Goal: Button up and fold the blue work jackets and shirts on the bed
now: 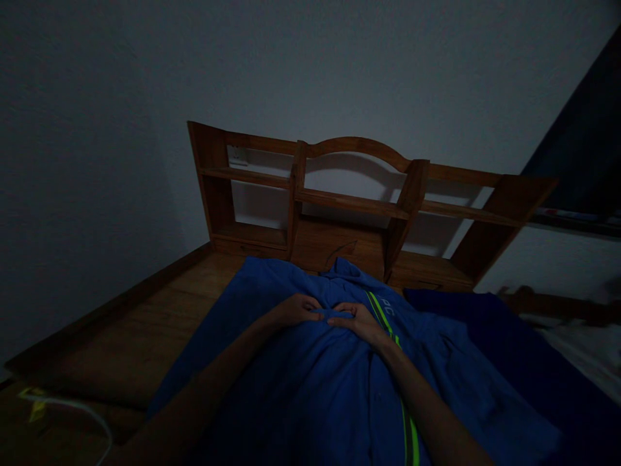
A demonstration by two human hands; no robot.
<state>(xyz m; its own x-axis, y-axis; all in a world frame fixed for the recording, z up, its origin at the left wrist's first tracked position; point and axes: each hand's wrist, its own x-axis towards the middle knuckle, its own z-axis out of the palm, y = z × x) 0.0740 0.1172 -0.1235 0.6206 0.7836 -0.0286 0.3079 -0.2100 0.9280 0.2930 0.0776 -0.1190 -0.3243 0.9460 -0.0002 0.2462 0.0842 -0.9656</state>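
Observation:
A large blue work garment (310,375), looking like coveralls, lies spread out below me. A yellow-green reflective stripe runs down its right part beside pale printed letters. My left hand (297,309) pinches a fold of the blue cloth near the middle. Close beside it, my right hand (356,320) grips the same gathered fold, thumb and fingers closed on it. The two hands almost meet, and their fingertips press into the cloth. What part of the garment the fold belongs to I cannot tell in the dim light.
A wooden headboard with shelves (352,204) stands against the grey wall. Bare bed boards (169,317) show on the left, with a white cable (77,404) at the lower left corner. Dark blue cloth (514,349) lies on the right. A dark curtain (582,136) hangs upper right.

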